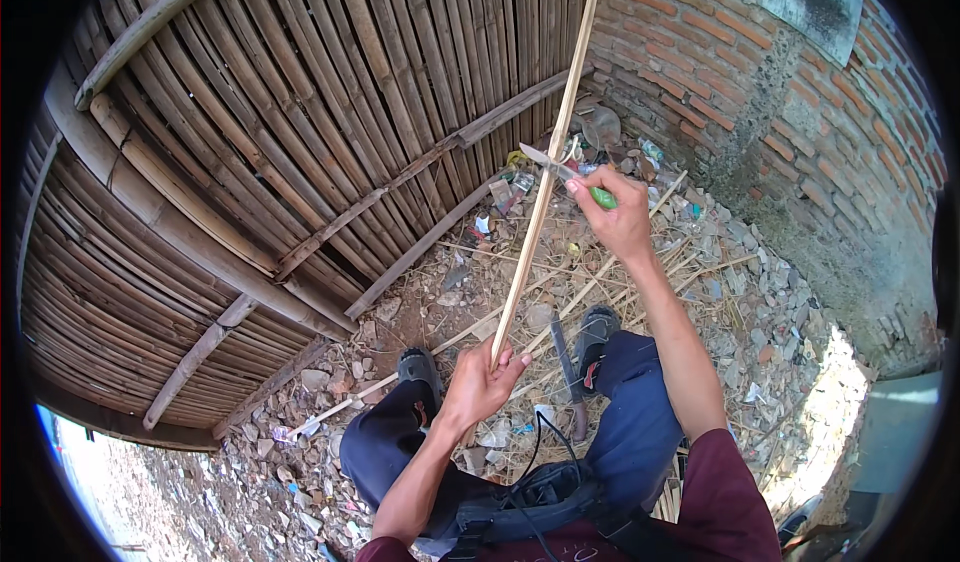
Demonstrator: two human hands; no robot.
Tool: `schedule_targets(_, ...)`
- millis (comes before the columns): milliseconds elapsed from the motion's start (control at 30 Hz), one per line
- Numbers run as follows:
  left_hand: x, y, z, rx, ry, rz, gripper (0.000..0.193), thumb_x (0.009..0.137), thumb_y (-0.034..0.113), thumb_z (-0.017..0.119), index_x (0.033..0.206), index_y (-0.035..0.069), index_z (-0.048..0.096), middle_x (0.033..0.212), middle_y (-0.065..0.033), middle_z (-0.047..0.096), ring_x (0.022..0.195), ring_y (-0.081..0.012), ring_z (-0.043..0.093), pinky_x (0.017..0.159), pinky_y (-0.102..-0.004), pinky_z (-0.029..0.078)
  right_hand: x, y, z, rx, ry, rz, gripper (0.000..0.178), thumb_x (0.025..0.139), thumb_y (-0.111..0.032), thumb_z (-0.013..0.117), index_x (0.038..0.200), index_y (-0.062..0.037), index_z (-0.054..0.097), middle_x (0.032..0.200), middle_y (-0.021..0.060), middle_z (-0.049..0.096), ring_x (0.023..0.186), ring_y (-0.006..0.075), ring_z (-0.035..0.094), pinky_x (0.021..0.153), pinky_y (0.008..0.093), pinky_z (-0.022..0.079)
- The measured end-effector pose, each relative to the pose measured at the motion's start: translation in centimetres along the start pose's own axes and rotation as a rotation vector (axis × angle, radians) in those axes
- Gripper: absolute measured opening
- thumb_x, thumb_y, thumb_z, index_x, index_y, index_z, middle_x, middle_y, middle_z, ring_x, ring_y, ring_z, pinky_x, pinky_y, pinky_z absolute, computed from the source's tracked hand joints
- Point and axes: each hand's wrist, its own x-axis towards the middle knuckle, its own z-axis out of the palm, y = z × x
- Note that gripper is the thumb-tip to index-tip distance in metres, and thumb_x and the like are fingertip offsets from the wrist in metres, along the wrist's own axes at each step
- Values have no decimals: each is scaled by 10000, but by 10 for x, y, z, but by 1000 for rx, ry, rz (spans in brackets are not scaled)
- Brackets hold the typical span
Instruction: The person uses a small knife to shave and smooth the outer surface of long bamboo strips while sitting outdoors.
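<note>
A long pale bamboo strip (533, 232) slants from near my lap up past the top edge of the view. My left hand (478, 387) is closed around its lower end. Farther up, my right hand (615, 210) grips a small knife (603, 198) with a green handle. The knife's blade lies across the strip, touching it. A thin curl of shaving (571, 150) shows beside the blade. Part of the handle is hidden by my right fingers.
A large long-bladed knife (567, 367) lies on the ground between my feet. Cut strips (590, 290) and shavings litter the rubble. A bamboo slat wall (330, 92) stands at left, a brick wall (700, 52) at right. A black bag (545, 492) sits at my waist.
</note>
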Motion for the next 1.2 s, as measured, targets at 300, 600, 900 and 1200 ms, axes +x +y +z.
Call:
schedule_targets(300, -5, -9, 4, 99, -4, 47, 403, 979, 208, 811, 802, 54, 483, 623, -51, 470, 591, -145, 422, 553, -363, 410, 14, 45, -19, -54, 261, 188, 218, 1007, -229, 783, 916, -35, 739, 846, 83, 796, 739, 128, 729, 655, 315, 515)
schedule_targets(600, -17, -11, 2, -219, -256, 66, 469, 1081, 390, 698, 833, 28, 534, 671, -35, 528, 546, -170, 467, 543, -384, 416, -11, 71, -45, 121, 328, 291, 217, 1062, -150, 727, 930, 4, 651, 905, 46, 755, 929, 84, 698, 887, 271, 540)
schedule_targets(900, -4, 10, -24, -670, -490, -156, 587, 1191, 531, 249, 1097, 46, 567, 673, 68, 326, 499, -48, 316, 463, -227, 288, -20, 9, -22, 298, 322, 449, 179, 1063, -119, 722, 943, -12, 643, 923, 31, 724, 917, 80, 692, 911, 275, 561)
schedule_targets(1200, 5, -6, -26, -762, -315, -157, 509, 1178, 550, 276, 1300, 105, 492, 680, 54, 312, 484, -58, 299, 440, -237, 251, -50, -54, 9, 224, -97, 32, 108, 954, -99, 818, 916, -28, 747, 817, 55, 739, 712, 153, 715, 644, 310, 531)
